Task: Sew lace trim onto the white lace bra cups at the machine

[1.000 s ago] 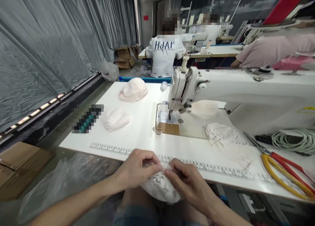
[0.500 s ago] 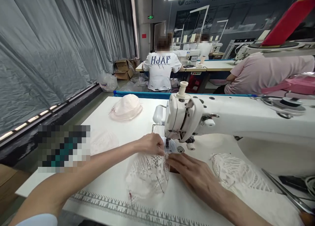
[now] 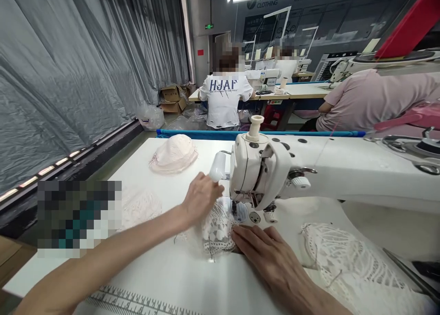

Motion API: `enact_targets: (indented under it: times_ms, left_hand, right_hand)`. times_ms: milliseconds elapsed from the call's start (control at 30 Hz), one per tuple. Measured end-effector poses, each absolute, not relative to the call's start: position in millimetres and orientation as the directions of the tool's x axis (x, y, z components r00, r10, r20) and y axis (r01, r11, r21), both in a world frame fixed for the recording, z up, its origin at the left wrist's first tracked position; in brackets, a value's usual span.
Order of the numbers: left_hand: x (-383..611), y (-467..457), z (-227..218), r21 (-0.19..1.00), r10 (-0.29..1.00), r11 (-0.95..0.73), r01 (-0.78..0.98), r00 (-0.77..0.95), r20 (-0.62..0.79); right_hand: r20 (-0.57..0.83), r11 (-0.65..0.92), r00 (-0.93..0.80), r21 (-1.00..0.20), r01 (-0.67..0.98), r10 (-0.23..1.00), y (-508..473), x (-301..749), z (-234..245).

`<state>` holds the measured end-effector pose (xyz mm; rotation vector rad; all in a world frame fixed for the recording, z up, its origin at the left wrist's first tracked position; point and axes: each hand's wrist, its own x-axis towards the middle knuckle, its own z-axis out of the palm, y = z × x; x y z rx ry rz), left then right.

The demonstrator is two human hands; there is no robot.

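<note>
A white lace piece [image 3: 216,230] lies bunched on the white table [image 3: 161,278] under the head of the white sewing machine [image 3: 268,173], close to the needle [image 3: 234,209]. My left hand [image 3: 202,197] rests on the far left part of the lace, fingers curled down onto it. My right hand [image 3: 266,255] lies flat on the table, its fingertips pressing the lace's near right edge.
A pink cup-shaped piece [image 3: 173,154] sits at the table's far left, a pale lace piece [image 3: 140,205] nearer left, and a larger lace piece [image 3: 347,260] at the right. A printed ruler [image 3: 137,302] runs along the near edge. Other people sit at tables behind.
Both hands carried the lace up from my lap onto the table and slid it under the machine's head. It now lies bunched closer to the needle.
</note>
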<state>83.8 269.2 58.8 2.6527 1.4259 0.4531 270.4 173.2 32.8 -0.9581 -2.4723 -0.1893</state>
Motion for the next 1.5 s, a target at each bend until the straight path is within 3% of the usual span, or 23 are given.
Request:
enact_targets:
  times_ms: [67, 167, 633, 1000, 1500]
  left_hand:
    - [81.3, 248.4, 52.4, 0.145, 0.670, -0.729, 0.670, 0.653, 0.352]
    - [79.6, 229.6, 44.4, 0.077, 0.514, -0.849, 0.522, 0.785, 0.348]
    - [83.8, 256.8, 37.0, 0.228, 0.561, -0.827, 0.513, 0.765, 0.317]
    - [73.0, 228.7, 45.5, 0.190, 0.479, -0.878, 0.439, 0.805, 0.350]
    - [80.5, 233.7, 43.4, 0.058, 0.496, -0.863, 0.502, 0.821, 0.281]
  right_hand:
    - [0.483, 0.745, -0.636, -0.054, 0.665, 0.602, 172.7, 268.3, 33.8]
    - [0.501, 0.743, -0.621, -0.069, 0.666, 0.603, 172.1, 265.7, 33.3]
    - [0.439, 0.710, -0.637, -0.004, 0.704, 0.634, 175.5, 269.6, 27.4]
    - [0.499, 0.713, -0.630, 0.035, 0.700, 0.595, 171.6, 271.3, 27.5]
    - [0.479, 0.698, -0.608, -0.016, 0.715, 0.633, 165.5, 267.4, 34.7]
